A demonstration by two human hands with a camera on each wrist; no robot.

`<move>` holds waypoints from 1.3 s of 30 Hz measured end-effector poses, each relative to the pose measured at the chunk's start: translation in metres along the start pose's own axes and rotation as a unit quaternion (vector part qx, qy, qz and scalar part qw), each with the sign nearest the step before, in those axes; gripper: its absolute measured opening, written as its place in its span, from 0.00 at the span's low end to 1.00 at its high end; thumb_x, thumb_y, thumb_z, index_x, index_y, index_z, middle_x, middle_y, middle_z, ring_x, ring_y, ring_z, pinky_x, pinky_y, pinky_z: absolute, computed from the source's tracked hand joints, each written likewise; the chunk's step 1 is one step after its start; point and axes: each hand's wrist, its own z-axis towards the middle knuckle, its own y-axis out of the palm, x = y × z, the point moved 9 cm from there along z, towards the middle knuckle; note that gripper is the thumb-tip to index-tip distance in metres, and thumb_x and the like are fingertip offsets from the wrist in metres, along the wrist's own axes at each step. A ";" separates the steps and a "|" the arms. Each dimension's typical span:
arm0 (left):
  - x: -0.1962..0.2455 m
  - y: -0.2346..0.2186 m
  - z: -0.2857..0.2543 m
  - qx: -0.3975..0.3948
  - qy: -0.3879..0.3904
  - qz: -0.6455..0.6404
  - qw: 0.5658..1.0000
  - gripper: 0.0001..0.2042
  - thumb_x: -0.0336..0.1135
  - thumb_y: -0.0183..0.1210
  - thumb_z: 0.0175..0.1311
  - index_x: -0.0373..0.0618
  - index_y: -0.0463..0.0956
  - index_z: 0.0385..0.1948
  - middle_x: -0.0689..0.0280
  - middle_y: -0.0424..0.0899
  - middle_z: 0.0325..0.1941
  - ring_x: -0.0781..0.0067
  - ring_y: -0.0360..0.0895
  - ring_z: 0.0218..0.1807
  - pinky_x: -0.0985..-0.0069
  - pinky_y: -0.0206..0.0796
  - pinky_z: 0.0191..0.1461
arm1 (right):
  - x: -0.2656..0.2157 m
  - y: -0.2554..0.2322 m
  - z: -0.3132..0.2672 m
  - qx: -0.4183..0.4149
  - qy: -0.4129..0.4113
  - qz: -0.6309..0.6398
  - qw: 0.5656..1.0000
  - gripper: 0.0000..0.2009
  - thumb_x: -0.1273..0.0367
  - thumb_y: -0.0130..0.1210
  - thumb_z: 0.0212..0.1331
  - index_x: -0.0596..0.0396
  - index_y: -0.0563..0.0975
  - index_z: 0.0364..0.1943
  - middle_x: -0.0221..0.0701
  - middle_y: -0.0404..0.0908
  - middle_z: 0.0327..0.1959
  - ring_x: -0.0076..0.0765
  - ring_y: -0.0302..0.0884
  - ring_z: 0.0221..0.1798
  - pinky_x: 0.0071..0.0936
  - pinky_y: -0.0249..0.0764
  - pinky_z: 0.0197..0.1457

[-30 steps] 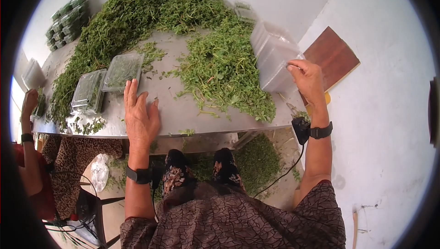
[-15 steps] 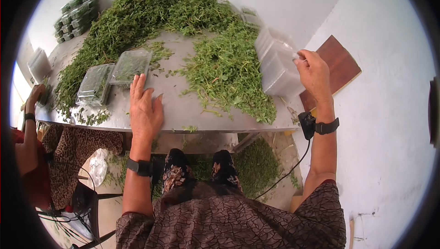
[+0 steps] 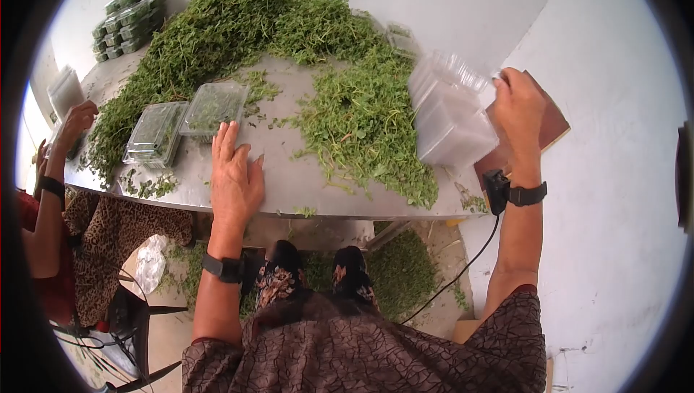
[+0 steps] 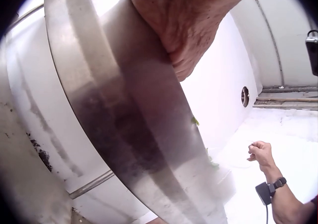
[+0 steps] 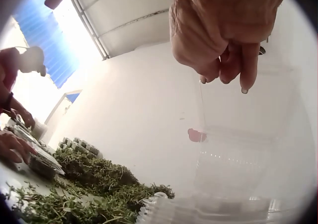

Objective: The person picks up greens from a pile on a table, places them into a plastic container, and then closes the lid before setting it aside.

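Observation:
My right hand (image 3: 518,107) pinches the edge of a clear plastic container (image 3: 463,71) over a nested stack of clear containers (image 3: 452,129); the right wrist view shows the transparent piece (image 5: 238,105) hanging below the fingers of this hand (image 5: 226,40). With fingers extended, my left hand (image 3: 236,180) rests at the near edge of a closed clear box (image 3: 213,107) of green sprigs. A second closed box (image 3: 154,133) stands just left of it. In the left wrist view the left hand (image 4: 189,25) is over the metal table edge (image 4: 134,100).
A long heap of green sprigs (image 3: 210,31) curves along the back of the metal table (image 3: 282,169), with a looser pile (image 3: 354,118) at right. Filled boxes (image 3: 130,20) are stacked at back left. Another person's hand (image 3: 76,122) is at far left. A brown board (image 3: 553,118) lies right.
My right hand has moved up and right, and the pinched container has tilted away from the stack. My left hand stays by the box. The other person's hand has shifted.

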 end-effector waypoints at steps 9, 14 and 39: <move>-0.002 0.000 -0.001 0.008 0.002 -0.012 1.000 0.11 0.24 0.58 0.52 0.30 0.74 0.38 0.50 0.61 0.68 0.47 0.52 0.72 0.58 0.49 0.71 | -0.048 -0.048 -0.022 0.084 0.005 0.156 0.984 0.07 0.77 0.59 0.52 0.63 0.76 0.34 0.35 0.78 0.26 0.28 0.75 0.23 0.23 0.70 0.28; 0.002 -0.004 -0.001 0.027 0.006 -0.004 1.000 0.13 0.26 0.61 0.50 0.32 0.74 0.38 0.49 0.62 0.67 0.45 0.54 0.70 0.55 0.48 0.72 | -0.072 -0.042 -0.060 0.095 0.058 0.240 0.964 0.06 0.77 0.59 0.52 0.62 0.76 0.33 0.32 0.77 0.24 0.24 0.73 0.24 0.20 0.69 0.28; -0.003 -0.019 0.012 0.060 0.023 0.042 0.997 0.22 0.25 0.59 0.52 0.36 0.71 0.51 0.56 0.67 0.61 0.52 0.55 0.70 0.53 0.45 0.72 | -0.198 0.047 -0.168 -0.060 0.011 0.349 0.935 0.10 0.80 0.62 0.38 0.56 0.78 0.29 0.33 0.78 0.33 0.40 0.77 0.30 0.31 0.74 0.31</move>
